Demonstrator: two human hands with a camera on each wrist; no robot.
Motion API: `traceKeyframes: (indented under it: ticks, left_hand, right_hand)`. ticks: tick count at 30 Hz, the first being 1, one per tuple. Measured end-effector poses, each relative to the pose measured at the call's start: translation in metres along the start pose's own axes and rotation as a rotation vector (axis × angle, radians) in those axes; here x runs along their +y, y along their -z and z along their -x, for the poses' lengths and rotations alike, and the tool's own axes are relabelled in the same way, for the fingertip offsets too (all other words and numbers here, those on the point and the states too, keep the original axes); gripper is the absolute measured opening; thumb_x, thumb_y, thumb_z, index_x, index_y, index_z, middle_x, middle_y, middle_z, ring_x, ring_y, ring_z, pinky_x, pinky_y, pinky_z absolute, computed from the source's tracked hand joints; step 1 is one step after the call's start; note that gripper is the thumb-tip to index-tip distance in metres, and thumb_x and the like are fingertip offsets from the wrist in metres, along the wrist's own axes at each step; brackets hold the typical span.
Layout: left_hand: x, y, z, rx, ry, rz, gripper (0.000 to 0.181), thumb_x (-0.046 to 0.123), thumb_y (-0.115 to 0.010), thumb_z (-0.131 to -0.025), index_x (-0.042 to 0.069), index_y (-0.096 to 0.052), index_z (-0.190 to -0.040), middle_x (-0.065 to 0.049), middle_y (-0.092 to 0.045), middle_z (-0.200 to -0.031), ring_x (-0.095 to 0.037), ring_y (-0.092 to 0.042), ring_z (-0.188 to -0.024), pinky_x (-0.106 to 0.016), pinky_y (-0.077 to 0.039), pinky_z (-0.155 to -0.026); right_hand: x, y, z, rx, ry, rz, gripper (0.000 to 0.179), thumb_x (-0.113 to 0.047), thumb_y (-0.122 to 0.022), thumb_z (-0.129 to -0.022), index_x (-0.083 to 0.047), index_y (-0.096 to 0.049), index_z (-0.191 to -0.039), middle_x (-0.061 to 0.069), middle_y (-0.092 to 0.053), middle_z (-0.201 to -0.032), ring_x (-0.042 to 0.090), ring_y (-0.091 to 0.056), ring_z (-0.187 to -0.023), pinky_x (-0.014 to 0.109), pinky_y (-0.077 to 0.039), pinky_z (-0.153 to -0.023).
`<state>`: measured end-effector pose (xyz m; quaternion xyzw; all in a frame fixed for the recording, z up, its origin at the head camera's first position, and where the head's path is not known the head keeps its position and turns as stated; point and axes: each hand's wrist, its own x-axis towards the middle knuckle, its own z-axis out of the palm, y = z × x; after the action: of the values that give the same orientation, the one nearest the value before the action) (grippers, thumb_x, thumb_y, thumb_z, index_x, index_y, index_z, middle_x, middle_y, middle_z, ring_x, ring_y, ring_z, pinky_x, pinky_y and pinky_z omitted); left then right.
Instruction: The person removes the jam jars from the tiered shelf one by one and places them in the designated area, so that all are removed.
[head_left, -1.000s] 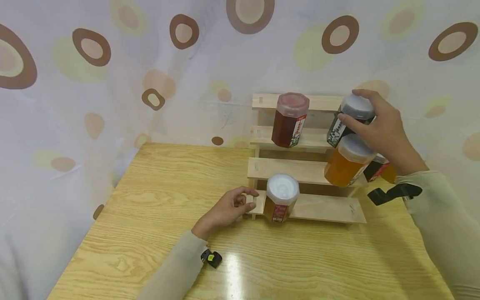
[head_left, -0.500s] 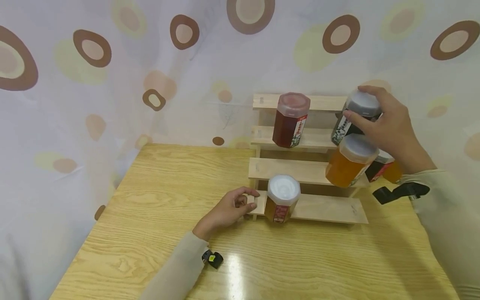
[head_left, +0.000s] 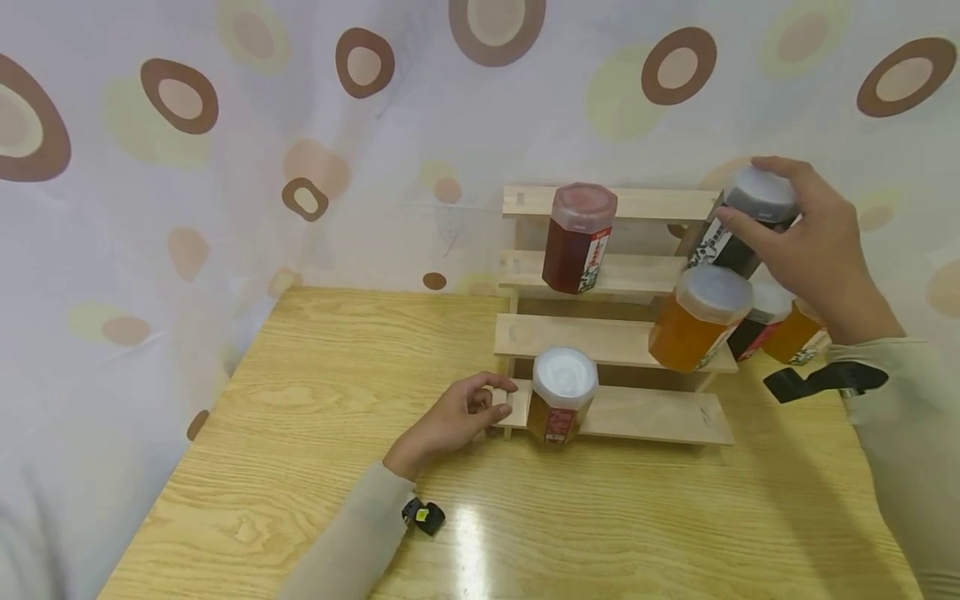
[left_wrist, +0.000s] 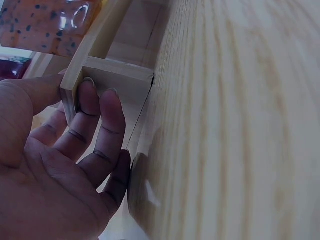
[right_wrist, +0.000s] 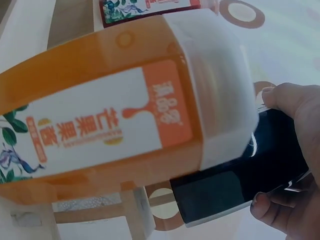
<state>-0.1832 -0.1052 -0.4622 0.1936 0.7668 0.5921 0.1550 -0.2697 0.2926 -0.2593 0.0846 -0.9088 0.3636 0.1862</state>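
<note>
My right hand (head_left: 821,237) grips a dark jar (head_left: 738,250) by its pale lid, tilted at the right end of the upper tiers of a wooden stepped rack (head_left: 652,412). In the right wrist view, the dark jar (right_wrist: 235,185) is partly behind an orange jar (right_wrist: 155,107) with a white label. At the rack's lower left, my left hand (head_left: 448,421) pinches the end of the bottom board, thumb above and fingertips below in the left wrist view. A red jar (head_left: 573,254) stands on an upper tier, and an amber jar (head_left: 558,417) on the lowest.
Beyond the rack's right end stand another dark jar (head_left: 750,329) and another orange jar (head_left: 793,335), partly hidden by the right arm. The wood-grain table (head_left: 337,350) meets a patterned curtain (head_left: 420,125) at the back.
My right hand has carried the dark jar right and slightly up, uncovering more of the jars beyond the rack's end. The left hand stays on the board.
</note>
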Motion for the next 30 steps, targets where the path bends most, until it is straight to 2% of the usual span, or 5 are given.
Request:
traceKeyframes:
  ticks: [4, 11, 19, 28, 30]
  left_hand:
    - [0.001, -0.001, 0.0, 0.006, 0.006, 0.004, 0.029, 0.015, -0.066, -0.104, 0.012, -0.061, -0.133, 0.001, -0.043, -0.068, -0.012, -0.038, -0.057, -0.024, -0.037, -0.055]
    - [0.001, -0.001, 0.0, 0.004, 0.01, 0.02, 0.029, 0.014, -0.065, -0.104, 0.011, -0.061, -0.133, 0.001, -0.043, -0.068, -0.013, -0.041, -0.06, -0.025, -0.041, -0.058]
    - [0.001, -0.002, 0.0, 0.004, 0.01, 0.024, 0.03, 0.012, -0.066, -0.103, 0.008, -0.061, -0.133, 0.001, -0.043, -0.067, -0.012, -0.042, -0.061, -0.024, -0.042, -0.06]
    - [0.001, -0.002, 0.001, 0.019, 0.018, 0.009, 0.028, 0.016, -0.066, -0.104, 0.015, -0.063, -0.132, 0.001, -0.045, -0.07, -0.013, -0.04, -0.059, -0.024, -0.039, -0.057]
    - [0.0, -0.002, 0.001, 0.02, 0.014, 0.008, 0.029, 0.016, -0.066, -0.104, 0.015, -0.063, -0.132, 0.001, -0.045, -0.071, -0.013, -0.04, -0.059, -0.024, -0.038, -0.057]
  right_hand:
    - [0.003, 0.006, 0.0, 0.048, 0.006, 0.011, 0.066, -0.034, -0.071, -0.098, -0.035, -0.042, -0.157, 0.013, -0.045, -0.155, 0.022, -0.047, -0.12, 0.024, -0.046, -0.104]
    - [0.004, 0.015, 0.003, 0.085, -0.026, 0.034, 0.066, -0.036, -0.071, -0.098, -0.038, -0.041, -0.157, 0.017, -0.045, -0.154, 0.025, -0.048, -0.122, 0.024, -0.045, -0.102]
    - [0.015, 0.022, 0.01, 0.132, -0.03, 0.048, 0.066, -0.033, -0.071, -0.098, -0.038, -0.042, -0.157, 0.018, -0.044, -0.154, 0.016, -0.047, -0.12, 0.027, -0.044, -0.106]
    - [0.03, 0.035, 0.021, 0.154, -0.061, 0.108, 0.067, -0.032, -0.065, -0.102, -0.035, -0.034, -0.161, 0.017, -0.038, -0.159, 0.045, -0.042, -0.136, 0.045, -0.038, -0.113]
    - [0.031, 0.038, 0.024, 0.165, -0.077, 0.129, 0.068, -0.033, -0.064, -0.102, -0.034, -0.032, -0.162, 0.019, -0.037, -0.16, 0.049, -0.042, -0.135, 0.045, -0.036, -0.115]
